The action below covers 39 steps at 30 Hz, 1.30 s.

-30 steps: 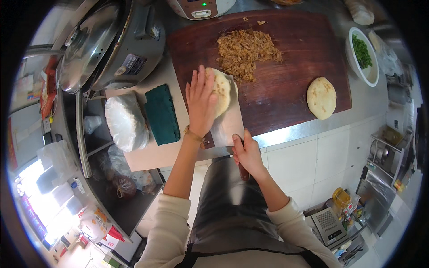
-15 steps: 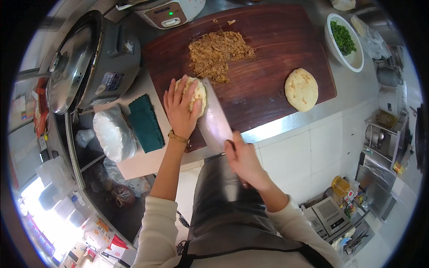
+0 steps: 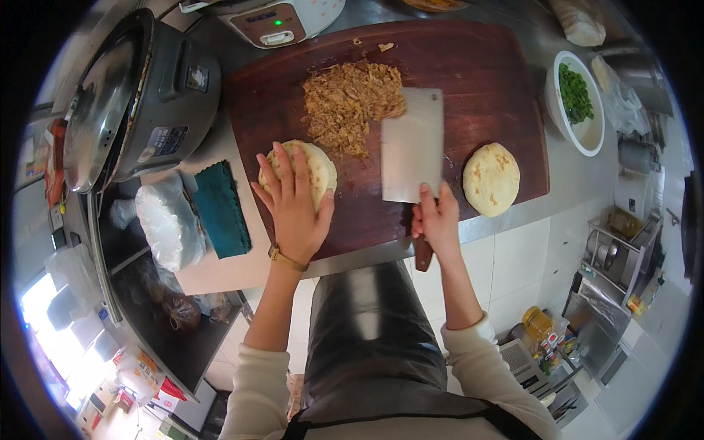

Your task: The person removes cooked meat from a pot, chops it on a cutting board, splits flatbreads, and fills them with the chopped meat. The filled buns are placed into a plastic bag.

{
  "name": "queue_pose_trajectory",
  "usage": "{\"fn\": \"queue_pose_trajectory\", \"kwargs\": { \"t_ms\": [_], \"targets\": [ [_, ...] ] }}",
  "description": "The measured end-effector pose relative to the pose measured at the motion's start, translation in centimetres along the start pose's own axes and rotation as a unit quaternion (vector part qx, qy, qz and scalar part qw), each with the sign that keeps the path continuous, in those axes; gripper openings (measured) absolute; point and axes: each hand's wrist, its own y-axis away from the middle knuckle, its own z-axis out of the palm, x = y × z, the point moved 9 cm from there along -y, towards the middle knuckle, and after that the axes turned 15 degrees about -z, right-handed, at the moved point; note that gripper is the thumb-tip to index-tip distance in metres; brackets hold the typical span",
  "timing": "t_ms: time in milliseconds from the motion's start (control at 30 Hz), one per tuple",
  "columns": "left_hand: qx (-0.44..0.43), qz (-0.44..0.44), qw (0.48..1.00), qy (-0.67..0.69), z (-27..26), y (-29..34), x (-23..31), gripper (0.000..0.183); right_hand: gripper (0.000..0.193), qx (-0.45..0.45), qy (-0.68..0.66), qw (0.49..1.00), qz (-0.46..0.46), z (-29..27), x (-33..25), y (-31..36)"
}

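Observation:
A round flatbread (image 3: 323, 170) lies at the left front of the dark wooden cutting board (image 3: 477, 81). My left hand (image 3: 297, 213) rests on top of it, fingers spread and flat, hiding part of it. Gripped by its wooden handle in my right hand (image 3: 438, 226) is a cleaver (image 3: 413, 150). Its broad blade points away from me over the middle of the board, and its far left corner meets the pile of chopped brown meat (image 3: 345, 106). Another browned flatbread (image 3: 491, 180) sits whole on the right part of the board.
A white bowl of chopped greens (image 3: 576, 95) stands right of the board. Behind is a rice cooker (image 3: 271, 26) with a green light. To the left are a large lidded pot (image 3: 169, 95), a clear plastic bag (image 3: 170, 224) and a dark green cloth (image 3: 222, 209).
The cleaver has moved from the left flatbread's edge rightward and away from me, reaching the meat's right side. My left hand has stayed on the flatbread, its fingers now spread wider.

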Motion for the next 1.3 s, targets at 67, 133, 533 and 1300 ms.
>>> {"fn": "queue_pose_trajectory", "kwargs": {
  "t_ms": [67, 133, 533, 1300],
  "targets": [
    [-0.034, -0.022, 0.994, 0.102, -0.6, 0.0, -0.6, 0.072, 0.014, -0.059, -0.043, 0.997, -0.013, 2.4, -0.2, -0.1],
    [-0.07, -0.053, 0.968, 0.234, -1.3, 0.0, -1.5, 0.066, 0.015, -0.042, -0.081, 0.995, 0.027, 2.5, 0.3, -0.1],
    [-0.118, -0.169, 0.619, 0.758, -2.4, 0.1, -7.1, 0.066, 0.013, -0.096, -0.098, 0.982, 0.127, 4.5, 1.8, 9.4],
    [0.006, 0.092, 0.984, 0.154, -0.7, -1.3, -2.3, 0.049, 0.015, -0.122, 0.262, 0.937, -0.195, 11.6, -6.4, 13.9]
  ]
}}
